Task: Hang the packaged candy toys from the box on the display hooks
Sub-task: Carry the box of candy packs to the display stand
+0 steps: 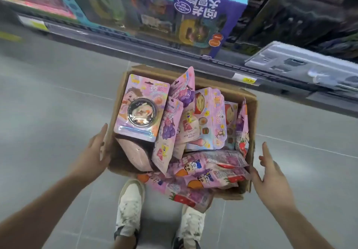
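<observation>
Fingers (102, 135) of both hands are flanking a cardboard box (251, 117) brimming with packaged candy toys (211, 113), so hanging is seemingly not yet beginning and every pack is waiting; no display hooks are showing. The left hand (93, 155) is pressing straight fingers, held together, flat on the box's left wall; the right hand (271, 181) is hovering just beside the right wall, fingers spread apart, gripping nothing.
</observation>
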{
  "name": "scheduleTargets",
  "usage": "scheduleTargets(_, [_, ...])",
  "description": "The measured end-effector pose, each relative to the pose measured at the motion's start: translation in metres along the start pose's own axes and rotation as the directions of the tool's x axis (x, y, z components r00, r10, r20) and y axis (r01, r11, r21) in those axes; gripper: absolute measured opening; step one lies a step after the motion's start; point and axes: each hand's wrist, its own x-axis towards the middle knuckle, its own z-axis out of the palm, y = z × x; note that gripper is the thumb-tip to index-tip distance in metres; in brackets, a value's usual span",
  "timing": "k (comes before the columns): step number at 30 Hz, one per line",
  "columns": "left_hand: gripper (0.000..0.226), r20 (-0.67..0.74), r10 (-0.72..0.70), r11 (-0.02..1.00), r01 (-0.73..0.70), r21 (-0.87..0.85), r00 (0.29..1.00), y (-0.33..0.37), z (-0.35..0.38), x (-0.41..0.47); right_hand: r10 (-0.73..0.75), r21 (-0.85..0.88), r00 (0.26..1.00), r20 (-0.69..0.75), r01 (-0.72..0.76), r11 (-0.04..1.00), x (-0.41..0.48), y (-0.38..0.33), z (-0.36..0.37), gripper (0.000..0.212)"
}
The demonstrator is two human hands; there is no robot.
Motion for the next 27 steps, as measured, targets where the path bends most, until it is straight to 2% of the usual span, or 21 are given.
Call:
scheduleTargets(2, [0.097,0.01,0.043,0.998,-0.042,-0.051,0.999,-0.008,0.003,0.004,0.008,0.013,0.999,0.031,-0.008,1.0,0.007,0.0,0.008,0.083])
scheduleTargets(6, [0.106,0.021,0.102,0.995,-0.101,-0.025,0.995,-0.013,0.014,0.01,0.027,0.104,0.998,0.062,-0.034,0.994,0.017,0.011,0.025,0.082])
scheduleTargets(13, [0.118,-0.042,0.141,0.99,-0.14,0.029,0.989,-0.012,0.031,0.021,0.0,0.298,0.987,0.159,-0.048,0.953,0.031,0.028,0.034,0.084])
scheduleTargets(17, [0.116,-0.083,0.114,0.992,-0.108,0.069,0.99,-0.021,0.04,0.026,0.027,0.411,0.994,0.108,-0.069,0.909,0.027,0.034,0.041,0.065])
scheduleTargets(20, [0.113,-0.061,0.105,0.993,-0.101,0.069,0.993,-0.02,0.039,0.027,0.07,0.48,0.996,0.061,-0.091,0.873,0.014,0.041,0.043,0.053])
scheduleTargets(27, [0.11,-0.121,0.07,0.995,-0.061,0.081,0.99,-0.015,0.044,0.025,0.026,0.352,0.992,0.123,-0.068,0.933,0.011,0.043,0.048,0.07])
